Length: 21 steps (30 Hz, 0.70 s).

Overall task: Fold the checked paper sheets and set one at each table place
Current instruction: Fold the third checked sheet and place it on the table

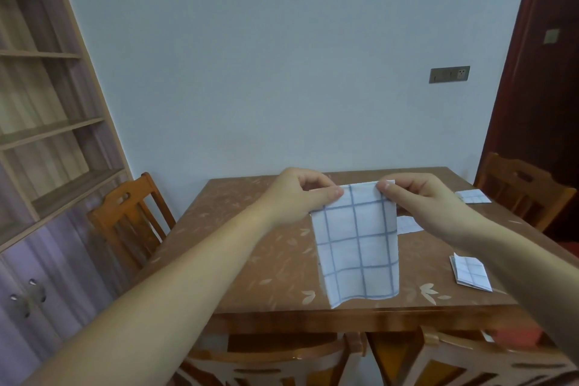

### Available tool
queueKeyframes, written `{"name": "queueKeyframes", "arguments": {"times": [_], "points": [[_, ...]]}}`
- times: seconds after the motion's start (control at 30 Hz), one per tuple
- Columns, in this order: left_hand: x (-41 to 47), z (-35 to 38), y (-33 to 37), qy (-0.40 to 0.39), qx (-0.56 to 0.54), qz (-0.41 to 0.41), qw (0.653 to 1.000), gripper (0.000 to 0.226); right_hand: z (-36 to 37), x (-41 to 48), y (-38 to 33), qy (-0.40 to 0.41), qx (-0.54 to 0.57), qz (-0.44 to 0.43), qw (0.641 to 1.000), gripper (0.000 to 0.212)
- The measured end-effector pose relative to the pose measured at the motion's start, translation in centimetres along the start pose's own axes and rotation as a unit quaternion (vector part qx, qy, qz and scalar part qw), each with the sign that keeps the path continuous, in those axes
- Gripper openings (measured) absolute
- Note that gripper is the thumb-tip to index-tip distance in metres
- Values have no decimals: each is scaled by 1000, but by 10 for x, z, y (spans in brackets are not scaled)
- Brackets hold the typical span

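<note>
A white paper sheet with blue checks (pixel 357 244) hangs above the brown table (pixel 250 244), folded once into a tall strip. My left hand (pixel 300 194) pinches its top left corner and my right hand (pixel 419 197) pinches its top right corner. Its lower edge curls near the table's front edge. A small folded checked sheet (pixel 470 274) lies on the table at the near right. Another folded one (pixel 473 196) lies at the far right, by a chair. Part of a further white sheet (pixel 409 224) shows flat behind my right wrist.
Wooden chairs stand at the table's left (pixel 131 219), far right (pixel 523 191) and near side (pixel 282 360). A bookshelf with cupboard doors (pixel 47 135) fills the left wall. A dark door (pixel 551 72) is at the right. A red object (pixel 517 337) lies below the table's near right edge.
</note>
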<state>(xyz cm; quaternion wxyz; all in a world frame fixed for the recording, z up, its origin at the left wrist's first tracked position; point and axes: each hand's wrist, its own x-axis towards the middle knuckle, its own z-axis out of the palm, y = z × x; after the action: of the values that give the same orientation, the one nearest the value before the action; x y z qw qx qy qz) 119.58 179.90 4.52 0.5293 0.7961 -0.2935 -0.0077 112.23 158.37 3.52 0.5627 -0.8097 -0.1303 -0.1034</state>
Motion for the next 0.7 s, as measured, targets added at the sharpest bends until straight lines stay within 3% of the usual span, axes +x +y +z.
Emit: {"name": "queueKeyframes", "arguments": {"times": [0.07,0.17,0.27,0.37,0.53,0.7], "points": [[3,1,9,-58,86,12,995,14,2,1,0,-9,-23,-7,1000,34],[7,7,19,-57,146,35,987,19,9,5,2,4,-31,-24,999,43],[7,13,17,-26,111,51,992,21,17,6,8,73,-43,-36,996,57],[7,14,10,2,78,39,996,27,22,4,17,128,-84,-39,987,49],[9,14,12,-60,132,25,989,31,24,4,16,113,-147,-64,981,49],[12,22,17,1,91,63,994,21,30,8,13,116,-160,-91,976,53]]}}
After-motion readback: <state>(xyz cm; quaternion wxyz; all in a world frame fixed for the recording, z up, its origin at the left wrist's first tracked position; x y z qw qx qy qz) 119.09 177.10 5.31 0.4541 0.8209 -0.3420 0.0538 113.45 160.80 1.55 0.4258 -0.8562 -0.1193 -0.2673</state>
